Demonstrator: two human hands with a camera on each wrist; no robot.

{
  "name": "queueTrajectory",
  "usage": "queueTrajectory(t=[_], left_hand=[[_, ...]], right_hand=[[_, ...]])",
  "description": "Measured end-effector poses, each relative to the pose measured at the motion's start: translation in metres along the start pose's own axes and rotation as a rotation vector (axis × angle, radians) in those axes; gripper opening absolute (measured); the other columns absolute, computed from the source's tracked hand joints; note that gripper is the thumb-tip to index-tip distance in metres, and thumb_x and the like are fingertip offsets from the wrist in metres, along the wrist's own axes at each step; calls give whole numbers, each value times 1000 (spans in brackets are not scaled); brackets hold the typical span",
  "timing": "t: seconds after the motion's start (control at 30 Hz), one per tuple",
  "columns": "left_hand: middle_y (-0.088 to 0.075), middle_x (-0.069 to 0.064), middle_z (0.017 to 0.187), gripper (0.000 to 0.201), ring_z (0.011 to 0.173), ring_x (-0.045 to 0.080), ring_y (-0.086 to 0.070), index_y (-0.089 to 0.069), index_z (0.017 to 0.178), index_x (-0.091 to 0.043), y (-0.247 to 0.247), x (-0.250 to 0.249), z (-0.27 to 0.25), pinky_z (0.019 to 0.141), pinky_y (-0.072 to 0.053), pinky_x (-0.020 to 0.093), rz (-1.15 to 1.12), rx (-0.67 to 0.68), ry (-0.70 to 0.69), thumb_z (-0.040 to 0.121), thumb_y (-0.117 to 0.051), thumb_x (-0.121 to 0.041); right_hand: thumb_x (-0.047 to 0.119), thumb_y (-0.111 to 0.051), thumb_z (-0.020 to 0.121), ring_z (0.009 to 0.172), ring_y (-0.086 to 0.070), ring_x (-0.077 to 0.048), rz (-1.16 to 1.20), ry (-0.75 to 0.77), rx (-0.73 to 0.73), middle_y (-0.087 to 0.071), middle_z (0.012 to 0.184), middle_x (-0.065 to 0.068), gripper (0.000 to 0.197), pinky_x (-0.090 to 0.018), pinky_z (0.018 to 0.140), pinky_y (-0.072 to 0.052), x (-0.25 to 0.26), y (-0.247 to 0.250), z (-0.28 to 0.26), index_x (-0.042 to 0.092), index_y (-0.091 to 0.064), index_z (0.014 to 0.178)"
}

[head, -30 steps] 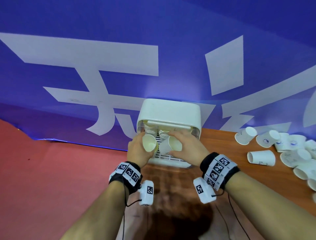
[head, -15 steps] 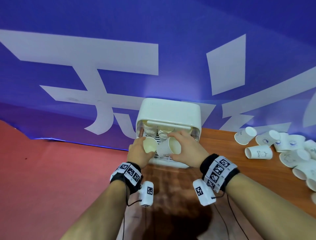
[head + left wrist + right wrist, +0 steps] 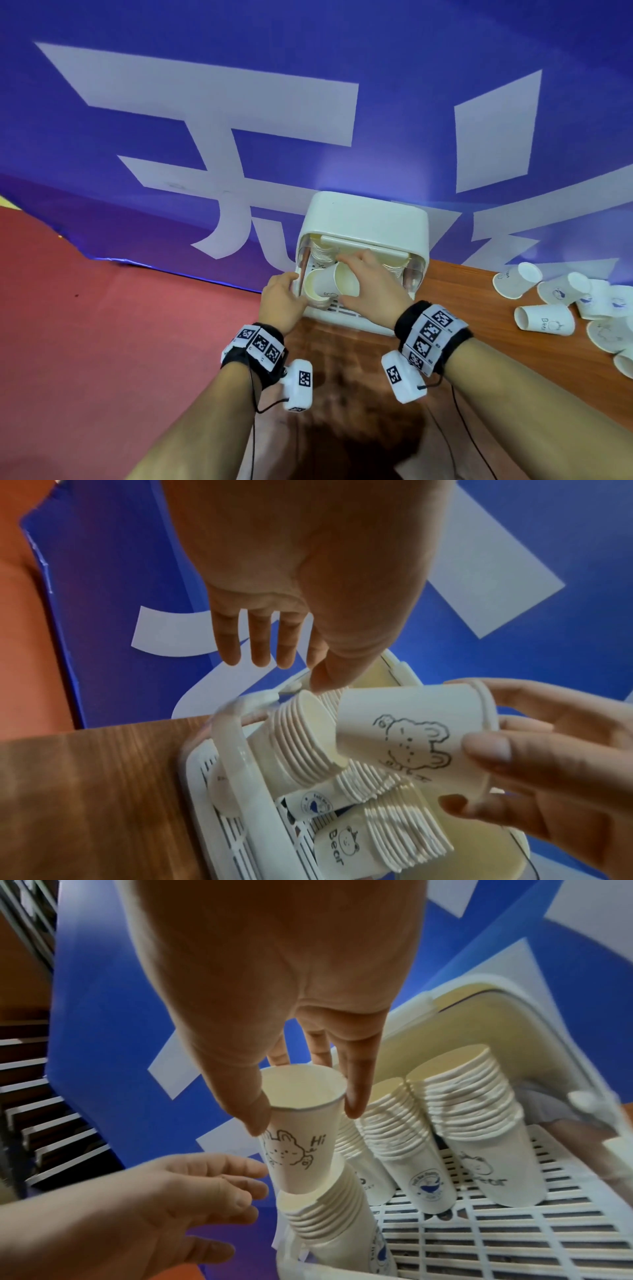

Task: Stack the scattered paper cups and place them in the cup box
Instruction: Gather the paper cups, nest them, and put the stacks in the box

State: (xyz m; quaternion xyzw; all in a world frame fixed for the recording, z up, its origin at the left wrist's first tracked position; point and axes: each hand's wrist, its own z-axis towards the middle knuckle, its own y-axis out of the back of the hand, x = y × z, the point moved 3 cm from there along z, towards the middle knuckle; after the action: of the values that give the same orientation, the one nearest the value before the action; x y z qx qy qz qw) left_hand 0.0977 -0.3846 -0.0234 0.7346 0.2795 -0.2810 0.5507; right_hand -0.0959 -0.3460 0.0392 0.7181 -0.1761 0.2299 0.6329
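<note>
The white cup box (image 3: 363, 219) stands open at the table's back edge with stacks of paper cups inside. My right hand (image 3: 346, 284) pinches one paper cup (image 3: 329, 284) by its rim (image 3: 301, 1093). That cup carries a line drawing (image 3: 411, 737), and its base sits in the mouth of the tilted left stack (image 3: 301, 739) (image 3: 325, 1226). My left hand (image 3: 294, 284) is at the box's left side beside that stack. Its fingers (image 3: 260, 642) are relaxed and hold nothing, while the thumb lies close to the stack's rim.
Two more cup stacks (image 3: 404, 1123) (image 3: 472, 1096) stand on the box's slotted floor (image 3: 514, 1231). Several loose cups (image 3: 544, 318) lie on the wooden table (image 3: 479, 308) at the right. A blue banner hangs behind, and red floor lies left of the table.
My right hand has carried its cup left and set the base into the stack's mouth. My left hand has let go of the stack and moved to the box's left side.
</note>
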Motion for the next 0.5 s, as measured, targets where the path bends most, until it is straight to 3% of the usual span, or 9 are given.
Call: queueTrajectory(t=[0.2,0.5], left_hand=[[-58,9,124,43,116,25,-54,-61,123,-12,28,19,-6,104,-42,38,-30,-80,12,81,-64,-9],[-58,7,122,38,114,26,-55,-64,119,-13,42,37,-10,102,-43,42,-62,-140,10,81,-65,-8]], right_hand=[[36,-76,79,119,-52,-27,-126,29,70,-42,136,-1,78,-41,93,-47,13,-25,17,28,-38,147],[38,-75,81,123,-49,-25,-209,45,114,-45,139,2,73,-40,95,-46,17,-56,41,28,-40,144]])
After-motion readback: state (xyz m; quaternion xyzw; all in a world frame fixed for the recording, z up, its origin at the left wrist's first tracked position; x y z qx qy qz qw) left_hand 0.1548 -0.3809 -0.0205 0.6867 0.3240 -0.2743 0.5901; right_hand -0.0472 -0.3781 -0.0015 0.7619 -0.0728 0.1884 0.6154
